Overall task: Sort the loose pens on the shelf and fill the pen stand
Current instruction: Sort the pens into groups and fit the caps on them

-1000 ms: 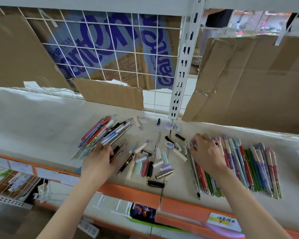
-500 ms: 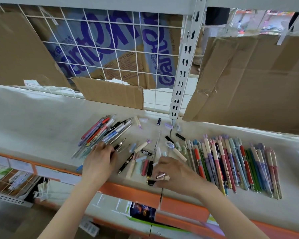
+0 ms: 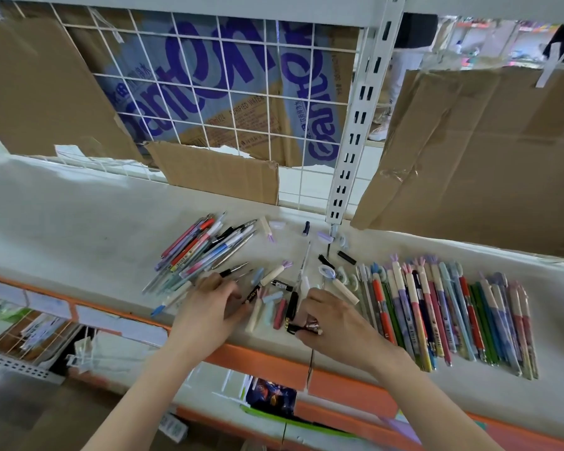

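sorting partway: neat pen row (image 3: 453, 314) on shelf (image 3: 79, 229) right, messy pile (image 3: 205, 249) left, caps and bits (image 3: 274, 301) between, no stand seen; right hand (image 3: 336, 323) pinches a dark clip piece (image 3: 298, 327), left hand (image 3: 209, 304) fingers curled on a black pen (image 3: 253, 296).

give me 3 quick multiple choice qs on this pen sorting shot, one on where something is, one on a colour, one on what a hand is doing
1. Where does the neat row of pens lie on the shelf?
A. to the right of both hands
B. left of the left hand
C. behind the cardboard

2. What colour is the shelf's front edge strip?
A. blue
B. orange
C. black

3. What is the right hand doing?
A. resting flat and open
B. hanging off the shelf
C. pinching a small black pen part

Answers:
1 A, the row lies beyond the right hand.
2 B, the strip under the wrists is orange.
3 C, its fingertips close on the black piece near the shelf edge.
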### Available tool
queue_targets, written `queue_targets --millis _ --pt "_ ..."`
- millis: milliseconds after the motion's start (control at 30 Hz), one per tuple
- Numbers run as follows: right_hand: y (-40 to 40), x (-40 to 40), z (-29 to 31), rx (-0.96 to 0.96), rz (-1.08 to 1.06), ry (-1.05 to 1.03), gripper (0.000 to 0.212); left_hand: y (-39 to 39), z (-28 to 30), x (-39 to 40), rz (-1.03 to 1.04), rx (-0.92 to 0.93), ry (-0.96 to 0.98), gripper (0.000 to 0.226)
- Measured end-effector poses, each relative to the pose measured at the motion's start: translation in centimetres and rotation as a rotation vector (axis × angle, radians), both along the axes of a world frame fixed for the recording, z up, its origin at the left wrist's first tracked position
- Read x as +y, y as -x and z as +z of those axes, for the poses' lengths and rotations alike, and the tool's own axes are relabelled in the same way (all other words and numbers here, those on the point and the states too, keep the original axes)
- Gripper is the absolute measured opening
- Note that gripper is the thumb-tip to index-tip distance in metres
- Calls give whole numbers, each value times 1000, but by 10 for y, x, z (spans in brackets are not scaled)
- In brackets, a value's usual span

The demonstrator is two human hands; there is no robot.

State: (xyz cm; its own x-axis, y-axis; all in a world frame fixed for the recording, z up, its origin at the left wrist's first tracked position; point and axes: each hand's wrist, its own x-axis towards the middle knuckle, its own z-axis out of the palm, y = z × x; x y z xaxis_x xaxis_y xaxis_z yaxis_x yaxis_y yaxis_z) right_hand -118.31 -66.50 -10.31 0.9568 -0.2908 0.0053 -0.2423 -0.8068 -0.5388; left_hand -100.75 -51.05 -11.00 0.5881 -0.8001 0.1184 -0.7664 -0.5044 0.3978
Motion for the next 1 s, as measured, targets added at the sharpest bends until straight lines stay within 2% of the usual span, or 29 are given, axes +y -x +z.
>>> queue_targets --millis 33,133,200,333,433,667,800,1000 --pt "1 0 3 -2 -22 -79 5 1 -1 -1 -9 -18 -7 22" --pt "4 -2 15 -51 -147 -324 22 3 -1 -1 -16 -62 37 12" --pt "3 -4 20 -144 -234 -471 23 4 3 -1 50 -21 66 12" --pt "-3 -8 24 -384 -408 -796 21 11 10 0 100 172 219 7" --pt "-10 -9 29 -583 -528 -970 15 22 17 0 13 398 312 7" --pt "-16 -7 34 -634 -512 -1000 15 35 21 1 -155 462 347 11" --pt "-13 -10 33 -695 -554 -1012 12 33 20 0 -155 471 359 16" --pt "-12 -5 33 -599 -432 -999 13 37 20 -4 -188 469 320 9"
